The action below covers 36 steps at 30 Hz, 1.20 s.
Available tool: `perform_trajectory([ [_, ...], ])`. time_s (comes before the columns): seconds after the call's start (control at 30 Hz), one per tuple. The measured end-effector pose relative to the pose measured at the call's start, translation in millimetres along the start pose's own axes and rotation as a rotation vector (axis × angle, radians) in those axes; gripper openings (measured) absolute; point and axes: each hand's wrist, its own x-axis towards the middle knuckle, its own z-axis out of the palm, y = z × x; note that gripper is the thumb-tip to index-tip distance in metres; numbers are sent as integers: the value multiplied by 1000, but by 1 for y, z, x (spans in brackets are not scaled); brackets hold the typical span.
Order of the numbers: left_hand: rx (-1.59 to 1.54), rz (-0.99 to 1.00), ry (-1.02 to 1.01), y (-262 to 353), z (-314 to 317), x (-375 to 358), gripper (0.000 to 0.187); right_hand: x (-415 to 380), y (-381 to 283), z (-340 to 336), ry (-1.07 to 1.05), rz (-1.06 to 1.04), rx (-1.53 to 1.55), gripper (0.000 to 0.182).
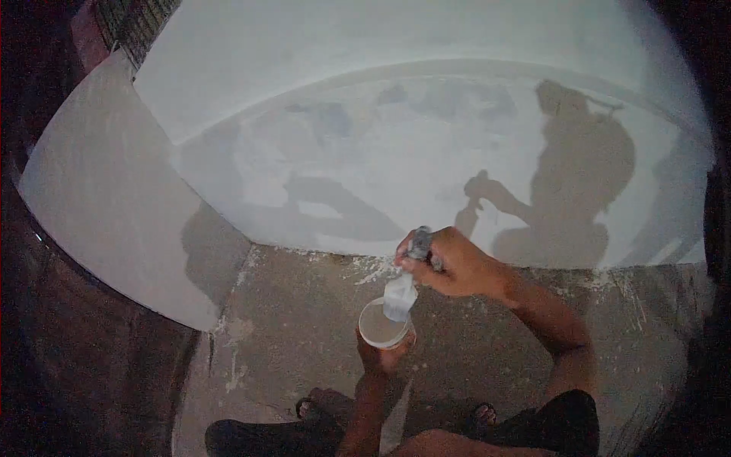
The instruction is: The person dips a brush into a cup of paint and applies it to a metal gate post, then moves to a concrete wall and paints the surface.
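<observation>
A round white tub (373,326) sits in my left hand (387,355), whose fingers wrap around its side from below. Above it, my right hand (449,263) is closed on the handle of a paintbrush (399,297). The brush points downward, and its pale, paint-coated bristles overlap the tub's right rim. Whether the bristle tip touches the tub cannot be made out. Pale material shows inside the tub, though its depth is unclear.
A white wall (426,167) with grey patches stands in front, bearing shadows. A lower wall (114,175) runs along the left. Paint splashes mark the concrete floor (320,305) at the wall's base. My feet and knees are at the bottom.
</observation>
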Motion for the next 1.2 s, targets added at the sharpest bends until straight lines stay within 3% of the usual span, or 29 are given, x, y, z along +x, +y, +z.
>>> perform_trajectory([
  [0.07, -26, 150, 13, -22, 17, 6, 104, -6, 12, 13, -107, -34, -107, 33],
  [0.1, -38, 222, 19, -27, 22, 4, 105, -8, 21, 18, -176, -73, -165, 24],
  [0.17, -35, 268, 16, -29, 31, 1, 106, -19, 29, 18, -212, -77, -259, 28],
  [0.3, 1, 242, 31, -26, 43, 7, 107, -25, 34, 29, -249, -56, -367, 43],
  [0.53, -28, 269, 27, -46, 52, 15, 110, -37, 48, 42, -150, -65, -400, 39],
  [0.7, -56, 289, 33, -65, 64, 3, 111, -59, 62, 61, -347, 50, -465, 46],
  [0.83, 105, 226, 93, -74, 75, -16, 116, -70, 70, 83, -369, 52, -403, 47],
  [1.03, 44, 184, 50, -71, 72, -20, 118, -74, 77, 94, -459, 114, -411, 47],
  [1.13, 21, 168, 26, -72, 73, -23, 119, -75, 75, 99, -376, 39, -463, 46],
  [1.2, 102, 78, 9, -76, 71, -23, 120, -72, 69, 97, -465, 153, -453, 46],
])
